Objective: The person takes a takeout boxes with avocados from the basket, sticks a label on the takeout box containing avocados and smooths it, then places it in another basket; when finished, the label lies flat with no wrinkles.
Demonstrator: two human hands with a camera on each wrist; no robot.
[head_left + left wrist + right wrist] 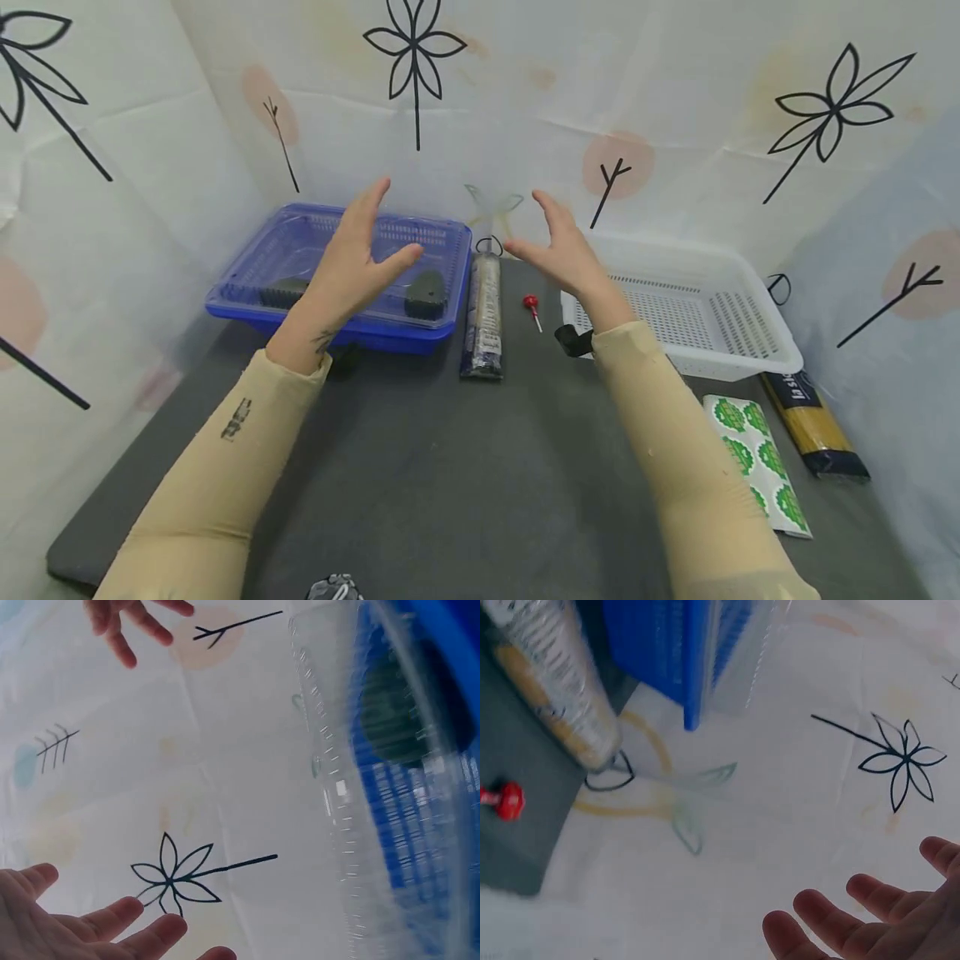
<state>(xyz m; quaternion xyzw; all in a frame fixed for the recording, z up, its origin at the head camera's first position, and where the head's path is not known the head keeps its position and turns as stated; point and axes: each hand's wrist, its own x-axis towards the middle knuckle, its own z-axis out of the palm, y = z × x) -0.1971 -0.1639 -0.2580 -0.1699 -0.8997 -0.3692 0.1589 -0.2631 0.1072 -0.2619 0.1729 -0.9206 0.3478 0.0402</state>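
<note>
My left hand (351,260) is raised in the air over a blue basket (360,337), fingers straight and thumb spread, holding nothing. A clear plastic container (390,242) sits in or over that basket; a dark green piece (425,296) and another dark piece (283,293) show there, their kind unclear. Opposite, my right hand (567,257) hovers with straight fingers and thumb apart, also holding nothing, near the left end of a white basket (765,358). Both hands appear in the left wrist view, the left hand (90,930) low and the right hand (135,619) high.
Between the baskets lie a long printed packet (483,321) and a small red-topped stick (532,305). A black strap-like object (573,340) touches the white basket. At right are a green-and-white printed pack (772,467) and a yellow-and-black packet (821,429). Patterned cloth (510,100) encloses the table.
</note>
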